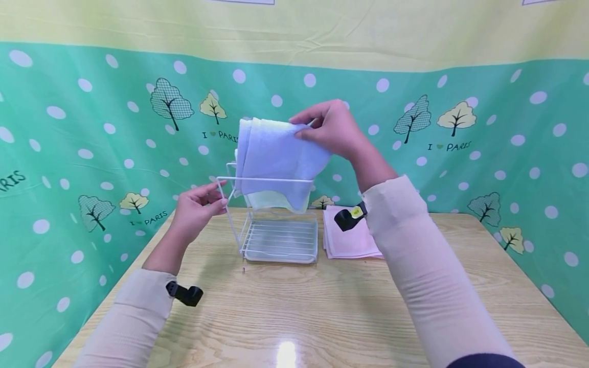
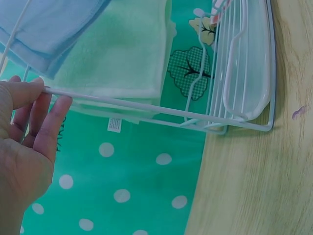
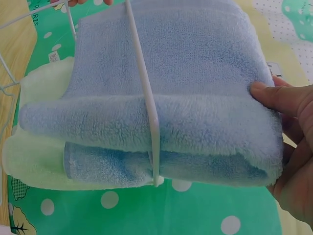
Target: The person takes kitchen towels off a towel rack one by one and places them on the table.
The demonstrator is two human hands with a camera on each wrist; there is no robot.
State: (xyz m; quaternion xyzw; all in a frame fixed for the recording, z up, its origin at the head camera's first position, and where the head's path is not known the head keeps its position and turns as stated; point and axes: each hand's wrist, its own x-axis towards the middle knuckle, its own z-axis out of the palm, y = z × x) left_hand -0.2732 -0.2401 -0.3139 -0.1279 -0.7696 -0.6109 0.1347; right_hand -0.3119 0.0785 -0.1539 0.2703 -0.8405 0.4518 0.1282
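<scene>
My right hand (image 1: 306,134) grips a folded blue towel (image 1: 276,153) by its upper right corner above a white wire rack (image 1: 239,225). In the right wrist view my thumb (image 3: 274,95) lies on top of the blue towel (image 3: 195,73), and a rack wire (image 3: 144,88) crosses in front of it. A pale green towel (image 1: 280,202) hangs on the rack, under the blue one. My left hand (image 1: 216,197) pinches the rack's front left corner. In the left wrist view its fingers (image 2: 41,103) lie on the front bar (image 2: 146,110).
A clear drip tray (image 1: 280,253) forms the rack's base on the wooden table (image 1: 322,306). A stack of folded pink towels (image 1: 349,243) lies just right of the rack. A green dotted curtain (image 1: 92,128) hangs behind and on both sides.
</scene>
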